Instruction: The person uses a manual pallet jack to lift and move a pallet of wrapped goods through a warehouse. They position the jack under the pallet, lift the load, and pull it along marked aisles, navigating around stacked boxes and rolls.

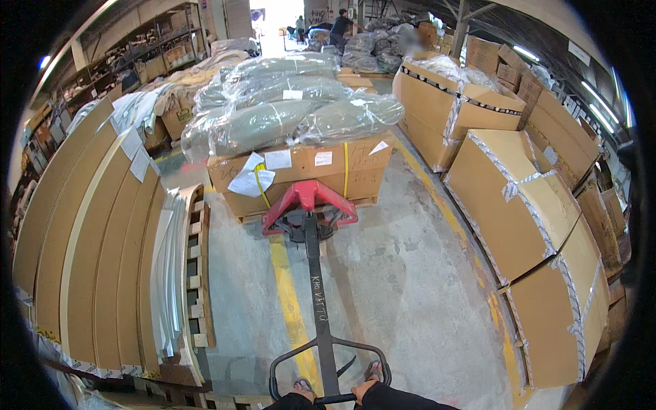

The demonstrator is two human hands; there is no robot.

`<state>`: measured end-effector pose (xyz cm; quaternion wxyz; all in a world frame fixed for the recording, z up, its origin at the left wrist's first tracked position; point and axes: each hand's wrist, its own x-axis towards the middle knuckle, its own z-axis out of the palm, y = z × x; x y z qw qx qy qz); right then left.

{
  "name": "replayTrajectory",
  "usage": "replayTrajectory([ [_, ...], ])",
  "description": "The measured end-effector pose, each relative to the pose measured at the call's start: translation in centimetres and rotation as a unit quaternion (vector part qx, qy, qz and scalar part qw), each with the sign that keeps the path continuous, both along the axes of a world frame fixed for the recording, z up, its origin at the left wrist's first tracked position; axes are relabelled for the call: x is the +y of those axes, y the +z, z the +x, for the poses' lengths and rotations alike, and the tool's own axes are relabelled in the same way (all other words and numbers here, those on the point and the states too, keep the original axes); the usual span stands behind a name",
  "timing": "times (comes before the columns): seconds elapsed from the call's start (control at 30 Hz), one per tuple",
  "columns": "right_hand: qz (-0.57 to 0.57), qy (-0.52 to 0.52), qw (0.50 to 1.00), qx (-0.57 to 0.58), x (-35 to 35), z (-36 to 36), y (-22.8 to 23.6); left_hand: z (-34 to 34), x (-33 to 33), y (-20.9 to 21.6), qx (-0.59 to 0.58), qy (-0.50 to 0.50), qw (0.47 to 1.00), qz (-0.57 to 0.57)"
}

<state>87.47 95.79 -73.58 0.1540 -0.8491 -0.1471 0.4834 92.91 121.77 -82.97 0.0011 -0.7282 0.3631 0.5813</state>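
Observation:
A pallet jack has a red fork head [309, 198] and a long black handle [316, 273] that ends in a loop grip near my body. My right hand [362, 390] is closed round the grip's lower crossbar, right of the shaft. Low in the picture, my left hand [307, 394] is closed on the same bar at the left. Ahead, the jack's head stands against a loaded pallet with a long cardboard carton [301, 167]. Piled on that carton are large grey-green bundles [273, 99] in clear plastic wrap. Loose papers [251, 179] and yellow straps cross its front.
At left, tall cardboard sheets [102, 253] lean in a row beside a wooden pallet [199, 273]. Big taped cartons [512, 205] line the right side beyond a yellow floor line [437, 195]. A person [339, 29] stands in the back near wrapped bundles [372, 48]. My feet are behind the grip.

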Motion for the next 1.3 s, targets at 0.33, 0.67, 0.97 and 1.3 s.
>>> replayTrajectory([
  [0.33,0.14,0.011,0.974,-0.18,-6.3,15.7,22.6,18.3,-4.7,31.7,-0.216,-0.013,0.964,-0.156],
  [0.67,0.042,0.039,0.967,-0.249,-7.3,16.6,27.2,18.3,-7.5,37.8,-0.26,-0.012,0.943,-0.207],
  [0.97,0.044,0.077,0.994,0.059,-4.2,-0.2,-2.4,0.1,-6.3,8.6,0.017,0.041,0.998,-0.038],
  [1.3,0.122,0.011,0.992,0.018,-5.2,5.6,8.7,8.0,-6.6,18.9,0.015,-0.049,0.995,-0.085],
])
